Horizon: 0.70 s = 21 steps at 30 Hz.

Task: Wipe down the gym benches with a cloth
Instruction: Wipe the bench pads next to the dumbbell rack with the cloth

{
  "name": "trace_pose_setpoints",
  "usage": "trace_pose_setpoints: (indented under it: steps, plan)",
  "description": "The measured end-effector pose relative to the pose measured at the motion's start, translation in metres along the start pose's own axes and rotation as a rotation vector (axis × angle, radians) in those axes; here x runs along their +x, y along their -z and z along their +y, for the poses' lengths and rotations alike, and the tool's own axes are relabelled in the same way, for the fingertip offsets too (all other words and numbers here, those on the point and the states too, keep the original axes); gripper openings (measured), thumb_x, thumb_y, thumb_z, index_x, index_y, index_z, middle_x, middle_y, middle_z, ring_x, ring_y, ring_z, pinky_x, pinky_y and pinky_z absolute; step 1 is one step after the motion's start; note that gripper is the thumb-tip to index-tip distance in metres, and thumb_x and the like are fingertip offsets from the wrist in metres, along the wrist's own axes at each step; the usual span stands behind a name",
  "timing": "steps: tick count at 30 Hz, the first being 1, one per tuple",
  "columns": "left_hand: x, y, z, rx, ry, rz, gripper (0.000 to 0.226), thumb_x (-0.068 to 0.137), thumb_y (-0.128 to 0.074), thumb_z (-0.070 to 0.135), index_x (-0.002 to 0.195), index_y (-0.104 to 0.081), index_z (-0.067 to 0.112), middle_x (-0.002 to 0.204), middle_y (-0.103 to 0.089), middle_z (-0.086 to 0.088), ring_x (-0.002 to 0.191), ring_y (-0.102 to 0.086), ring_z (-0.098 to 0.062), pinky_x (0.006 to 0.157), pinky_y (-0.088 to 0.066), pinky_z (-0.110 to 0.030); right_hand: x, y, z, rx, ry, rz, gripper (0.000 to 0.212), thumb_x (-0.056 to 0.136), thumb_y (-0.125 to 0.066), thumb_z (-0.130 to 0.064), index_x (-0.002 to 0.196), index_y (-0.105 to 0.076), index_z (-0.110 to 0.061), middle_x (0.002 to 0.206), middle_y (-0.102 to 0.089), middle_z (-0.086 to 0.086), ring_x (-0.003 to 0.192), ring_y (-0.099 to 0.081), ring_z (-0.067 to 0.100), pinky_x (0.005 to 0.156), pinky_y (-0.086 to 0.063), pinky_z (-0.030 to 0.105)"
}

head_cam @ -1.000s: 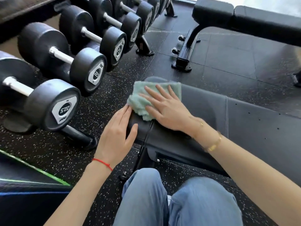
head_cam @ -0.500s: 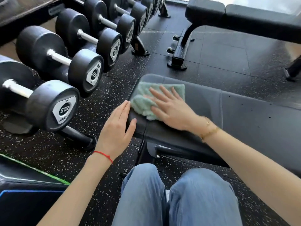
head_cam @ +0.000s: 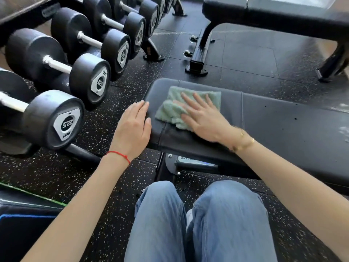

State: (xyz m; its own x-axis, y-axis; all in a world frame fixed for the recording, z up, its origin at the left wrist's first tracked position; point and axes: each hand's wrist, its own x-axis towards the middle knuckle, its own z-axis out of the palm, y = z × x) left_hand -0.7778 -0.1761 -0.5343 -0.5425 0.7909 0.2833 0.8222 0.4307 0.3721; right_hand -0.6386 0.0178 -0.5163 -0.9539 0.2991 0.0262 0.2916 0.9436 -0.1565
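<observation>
Cloth (head_cam: 188, 108), pale green and rumpled, is lying on the near end of the black padded bench (head_cam: 273, 125), and I am seeing the right hand (head_cam: 204, 118) lying flat on top of it, fingers (head_cam: 190, 101) straight and spread, pressing it down onto the pad rather than gripping it. Most of the cloth is showing beyond and to the left of that hand: a flatter part is reaching past the fingertips toward the far edge of the pad, and a bunched fold is sticking out beside the thumb. The left hand (head_cam: 133, 127) is resting at the bench's end edge, just beside the cloth but apart from it, fingers straight and together, holding nothing; I cannot tell how firmly it is bearing on the pad. A red string (head_cam: 119, 155) is circling the left wrist and a gold bracelet (head_cam: 243, 142) the right. Blue-jeaned knees (head_cam: 198, 220) are showing below the bench. Dumbbells (head_cam: 56, 121) are sitting in a row to the left on the speckled floor (head_cam: 98, 129), and a second bench (head_cam: 283, 14) is standing well apart at the top.
</observation>
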Motion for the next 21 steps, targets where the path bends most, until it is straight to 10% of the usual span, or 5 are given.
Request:
trace_pose_setpoints:
  steps: [3,10,21]
  plan:
    - [0.014,-0.002,0.007,0.017,-0.031,-0.001,0.05,0.099,-0.036,0.024,0.143,-0.042,0.001,0.148,-0.042,-0.018,0.14,-0.034,-0.03,0.119,-0.023,-0.043,-0.069,-0.001,0.006,0.016,0.078,0.019,0.05,0.101,-0.013,-0.053,0.151,-0.008,-0.049,0.163,-0.002,-0.015,0.15,0.006,0.016,0.122,0.008,0.04]
    - [0.022,-0.015,0.021,0.049,-0.05,-0.041,0.048,0.1,-0.045,0.024,0.144,-0.043,0.005,0.15,-0.039,-0.015,0.143,-0.03,-0.03,0.119,-0.021,-0.045,-0.009,0.02,0.079,-0.014,-0.396,0.006,0.05,0.104,-0.022,-0.042,0.154,-0.015,-0.036,0.164,-0.005,-0.001,0.151,0.001,0.027,0.121,0.002,0.049]
    - [0.017,-0.022,0.016,0.029,-0.032,0.002,0.054,0.098,-0.032,0.034,0.145,-0.043,0.011,0.152,-0.04,-0.01,0.144,-0.029,-0.027,0.12,-0.02,-0.044,-0.091,0.006,0.032,0.004,-0.058,0.034,0.051,0.101,-0.016,-0.052,0.151,-0.011,-0.048,0.163,-0.005,-0.014,0.15,0.003,0.014,0.121,0.007,0.036]
